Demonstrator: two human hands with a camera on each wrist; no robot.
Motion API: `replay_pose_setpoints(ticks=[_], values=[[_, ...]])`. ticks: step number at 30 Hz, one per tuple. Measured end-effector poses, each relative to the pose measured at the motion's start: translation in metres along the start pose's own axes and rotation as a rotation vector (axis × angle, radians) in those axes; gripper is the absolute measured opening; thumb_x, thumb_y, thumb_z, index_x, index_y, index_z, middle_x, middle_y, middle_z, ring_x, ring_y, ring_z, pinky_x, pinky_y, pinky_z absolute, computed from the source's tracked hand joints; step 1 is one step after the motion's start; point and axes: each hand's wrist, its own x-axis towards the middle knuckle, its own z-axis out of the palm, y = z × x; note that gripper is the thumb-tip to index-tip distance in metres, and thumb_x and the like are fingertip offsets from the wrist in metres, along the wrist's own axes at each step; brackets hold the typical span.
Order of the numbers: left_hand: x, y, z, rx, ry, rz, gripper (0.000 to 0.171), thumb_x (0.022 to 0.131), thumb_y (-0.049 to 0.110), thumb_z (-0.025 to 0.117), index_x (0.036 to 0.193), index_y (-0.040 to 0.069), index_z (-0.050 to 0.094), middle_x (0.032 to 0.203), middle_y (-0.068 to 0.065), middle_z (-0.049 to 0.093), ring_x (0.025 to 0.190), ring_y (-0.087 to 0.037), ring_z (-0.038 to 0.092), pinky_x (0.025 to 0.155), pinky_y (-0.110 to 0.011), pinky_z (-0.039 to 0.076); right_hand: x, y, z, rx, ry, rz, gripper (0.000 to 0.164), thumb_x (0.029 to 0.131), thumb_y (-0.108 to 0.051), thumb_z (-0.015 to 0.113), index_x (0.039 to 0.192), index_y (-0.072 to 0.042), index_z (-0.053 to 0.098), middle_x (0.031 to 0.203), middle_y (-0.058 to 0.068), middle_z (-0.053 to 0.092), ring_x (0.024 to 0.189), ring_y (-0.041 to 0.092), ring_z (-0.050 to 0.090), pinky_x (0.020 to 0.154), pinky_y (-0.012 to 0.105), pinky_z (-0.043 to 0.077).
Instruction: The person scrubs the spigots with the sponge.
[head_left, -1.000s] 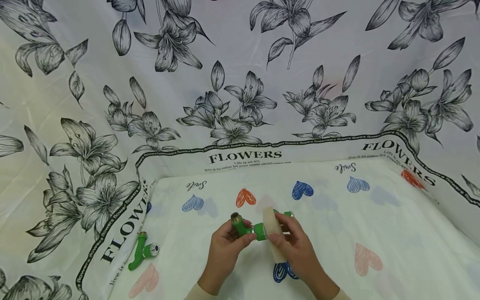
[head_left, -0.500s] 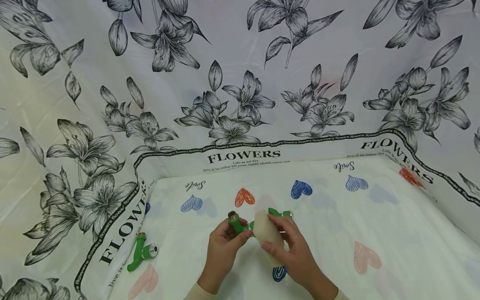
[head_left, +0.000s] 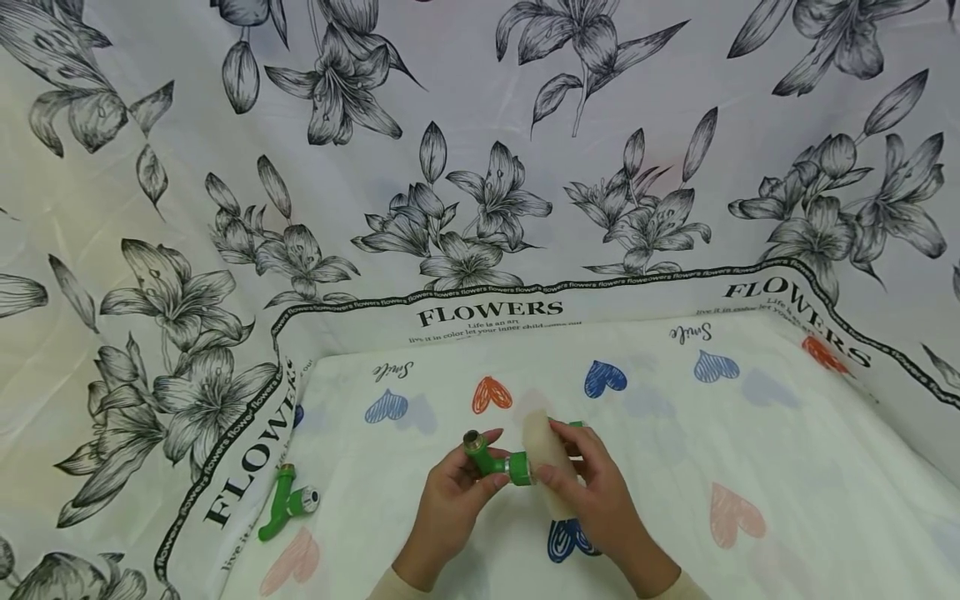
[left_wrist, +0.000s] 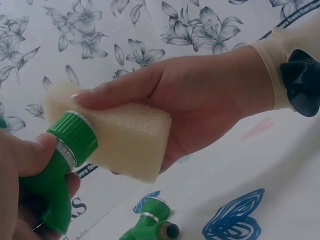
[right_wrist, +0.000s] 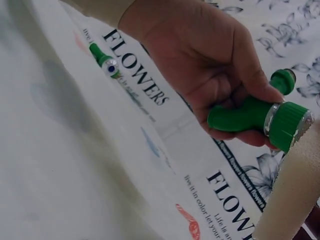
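Meeting above a white cloth (head_left: 645, 542) printed with hearts, two bare hands bring a green fitting and a pale sponge together. The left hand (head_left: 453, 492) grasps the green fitting (head_left: 495, 465) by its bent body, leaving the ribbed collar (head_left: 519, 468) uncovered and pointing toward the right hand (head_left: 600, 492). That hand pinches the pale sponge (head_left: 542, 454), thumb on the side nearer the collar, so that a broad face is turned to the collar's end and appears to touch it. The arrangement seems chosen to steady the fitting while giving the sponge free access to its end. A second fitting (head_left: 282, 503) lies well apart, toward the person's left, presumably kept clear of the working space. A third fitting (left_wrist: 152, 212) lies on the cloth beyond the right hand.

Several parts are obscured. The far fingers of the right hand are largely masked by the sponge, and some left fingers by the fitting. The sponge also covers the collar's open end; whether the two merely touch or press together cannot be told. In the head view only a sliver of the third fitting shows; the left wrist view adds its collar and a brass-coloured opening, but the lower edge crops it. The right wrist view cuts off much of the right hand.
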Motion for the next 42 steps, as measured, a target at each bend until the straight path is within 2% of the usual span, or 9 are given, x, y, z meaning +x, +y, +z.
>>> replay_pose_setpoints(ticks=[7, 14, 18, 22, 26, 31, 33, 37, 42], values=[[-0.003, -0.003, -0.002, -0.034, 0.017, -0.005, 0.044, 0.099, -0.001, 0.079, 0.137, -0.006, 0.058, 0.124, -0.02, 0.072, 0.117, -0.028, 0.072, 0.101, -0.037, 0.059, -0.001, -0.001, 0.004, 0.032, -0.004, 0.044, 0.052, 0.103, -0.019, 0.078, 0.153, -0.022, 0.062, 0.137, 0.002, 0.061, 0.119, 0.032, 0.058, 0.094, 0.032, 0.059], [-0.003, -0.012, -0.008, -0.051, 0.147, 0.048, 0.034, 0.093, -0.006, 0.083, 0.124, -0.007, 0.068, 0.12, -0.022, 0.073, 0.111, -0.03, 0.075, 0.096, -0.036, 0.062, -0.007, -0.007, 0.012, -0.01, -0.058, 0.041, 0.054, 0.102, -0.025, 0.081, 0.152, -0.025, 0.062, 0.139, -0.002, 0.059, 0.117, 0.029, 0.059, 0.094, 0.035, 0.059], [-0.003, -0.015, -0.02, 0.011, 0.242, 0.03, 0.035, 0.089, -0.003, 0.087, 0.121, -0.004, 0.073, 0.114, -0.018, 0.076, 0.104, -0.029, 0.076, 0.09, -0.034, 0.063, -0.007, -0.009, 0.011, -0.044, -0.064, 0.029, 0.054, 0.099, -0.028, 0.084, 0.15, -0.027, 0.064, 0.135, -0.005, 0.061, 0.116, 0.025, 0.061, 0.093, 0.036, 0.059], [-0.002, -0.02, -0.048, 0.108, 0.376, -0.074, 0.04, 0.088, 0.003, 0.091, 0.123, 0.0, 0.072, 0.109, -0.014, 0.077, 0.095, -0.025, 0.075, 0.082, -0.029, 0.064, -0.008, -0.008, 0.009, -0.061, -0.062, 0.023, 0.054, 0.098, -0.029, 0.085, 0.149, -0.028, 0.065, 0.133, -0.006, 0.061, 0.115, 0.024, 0.062, 0.092, 0.035, 0.058], [-0.005, -0.024, -0.093, 0.269, 0.508, -0.2, 0.043, 0.09, 0.01, 0.091, 0.129, 0.004, 0.074, 0.111, -0.013, 0.077, 0.092, -0.022, 0.072, 0.076, -0.024, 0.061, -0.01, -0.005, 0.005, -0.062, -0.073, 0.018, 0.055, 0.099, -0.028, 0.085, 0.15, -0.026, 0.064, 0.135, -0.006, 0.061, 0.117, 0.024, 0.061, 0.093, 0.034, 0.058], [-0.016, -0.032, -0.148, 0.458, 0.544, -0.374, 0.05, 0.097, 0.024, 0.088, 0.142, 0.006, 0.072, 0.126, -0.015, 0.075, 0.107, -0.023, 0.069, 0.076, -0.019, 0.059, -0.011, -0.001, -0.005, -0.059, -0.059, 0.004, 0.055, 0.099, -0.024, 0.084, 0.15, -0.026, 0.064, 0.14, -0.006, 0.06, 0.117, 0.024, 0.062, 0.092, 0.033, 0.059], [-0.022, -0.038, -0.162, 0.513, 0.558, -0.404, 0.05, 0.099, 0.024, 0.086, 0.143, 0.006, 0.071, 0.126, -0.016, 0.075, 0.111, -0.025, 0.069, 0.077, -0.017, 0.058, -0.011, -0.001, -0.009, -0.064, -0.051, 0.0, 0.055, 0.099, -0.024, 0.084, 0.15, -0.025, 0.064, 0.139, -0.007, 0.061, 0.117, 0.024, 0.062, 0.092, 0.033, 0.059], [-0.03, -0.049, -0.175, 0.613, 0.611, -0.411, 0.045, 0.099, 0.023, 0.086, 0.138, 0.005, 0.074, 0.113, -0.014, 0.079, 0.104, -0.025, 0.071, 0.071, -0.013, 0.055, -0.009, -0.003, -0.013, -0.081, -0.04, 0.013, 0.053, 0.1, -0.026, 0.084, 0.149, -0.024, 0.064, 0.137, -0.007, 0.062, 0.116, 0.024, 0.062, 0.093, 0.033, 0.059], [-0.034, -0.056, -0.17, 0.726, 0.643, -0.391, 0.043, 0.099, 0.024, 0.085, 0.134, 0.002, 0.076, 0.106, -0.014, 0.08, 0.094, -0.025, 0.074, 0.065, -0.018, 0.053, -0.009, -0.005, -0.012, -0.059, -0.039, 0.039, 0.052, 0.1, -0.026, 0.084, 0.148, -0.025, 0.065, 0.136, -0.007, 0.062, 0.117, 0.026, 0.062, 0.094, 0.033, 0.059]])
